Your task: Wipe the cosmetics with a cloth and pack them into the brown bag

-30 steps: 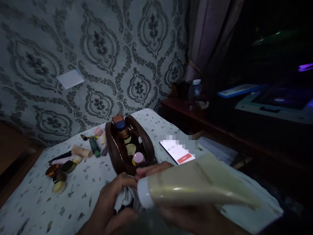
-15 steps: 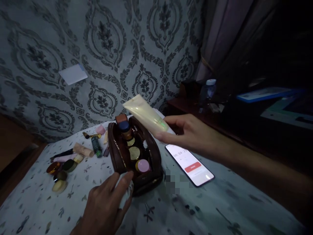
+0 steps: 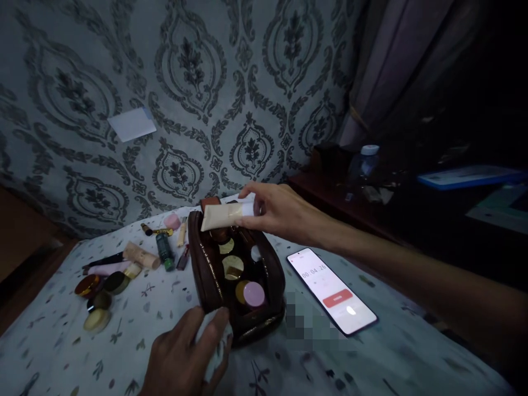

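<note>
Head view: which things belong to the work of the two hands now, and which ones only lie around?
In hand:
- cream tube, held by the right hand over the brown pouch
- white cloth, under the left hand at the pouch's near end

Lying about:
- phone, right of the pouch
- loose cosmetics, left of the pouch
- water bottle, far right

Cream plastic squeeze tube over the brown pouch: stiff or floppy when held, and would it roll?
Probably fairly stiff: the cream plastic squeeze tube juts out straight though the right hand pinches only its white cap end. Likely light, since that pinch alone carries it. Its far end looks flattened, so it should hardly roll.
</note>
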`<state>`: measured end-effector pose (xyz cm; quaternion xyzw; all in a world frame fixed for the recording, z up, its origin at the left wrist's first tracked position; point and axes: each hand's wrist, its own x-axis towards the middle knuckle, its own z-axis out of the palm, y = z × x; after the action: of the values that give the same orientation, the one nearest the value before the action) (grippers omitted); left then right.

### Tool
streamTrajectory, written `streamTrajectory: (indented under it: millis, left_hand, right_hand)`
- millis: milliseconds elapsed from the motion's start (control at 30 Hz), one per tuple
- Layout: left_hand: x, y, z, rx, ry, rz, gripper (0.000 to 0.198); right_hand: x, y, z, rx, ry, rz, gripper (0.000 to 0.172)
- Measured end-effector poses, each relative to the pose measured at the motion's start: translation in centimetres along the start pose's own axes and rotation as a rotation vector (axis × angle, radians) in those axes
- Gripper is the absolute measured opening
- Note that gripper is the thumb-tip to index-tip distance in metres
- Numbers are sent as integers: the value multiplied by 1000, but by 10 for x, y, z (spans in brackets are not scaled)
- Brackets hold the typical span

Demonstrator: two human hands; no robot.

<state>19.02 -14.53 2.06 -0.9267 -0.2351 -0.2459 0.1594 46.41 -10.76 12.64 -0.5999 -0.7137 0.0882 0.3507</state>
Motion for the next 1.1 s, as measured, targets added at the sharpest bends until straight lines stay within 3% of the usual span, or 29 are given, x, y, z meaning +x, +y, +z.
streamTrajectory:
  millis: [200, 333, 667, 800, 1100]
  left_hand:
    - [5, -2, -2, 36, 106, -16, 25]
    - [12, -5, -4, 63, 194, 56, 15]
    - [11, -14, -3, 8, 155, 150, 18]
    - [10, -15, -1, 0, 159, 141, 18]
    - [12, -13, 0, 5, 145, 121, 14]
  right_hand:
    - [13, -7, 16, -17, 12, -34, 20]
    - [25, -9, 30, 1, 8, -75, 21]
    - [64, -10, 63, 27, -140, -33, 29]
    - [77, -4, 76, -49, -135, -81, 32]
    - [87, 1, 81, -128, -166, -39, 31]
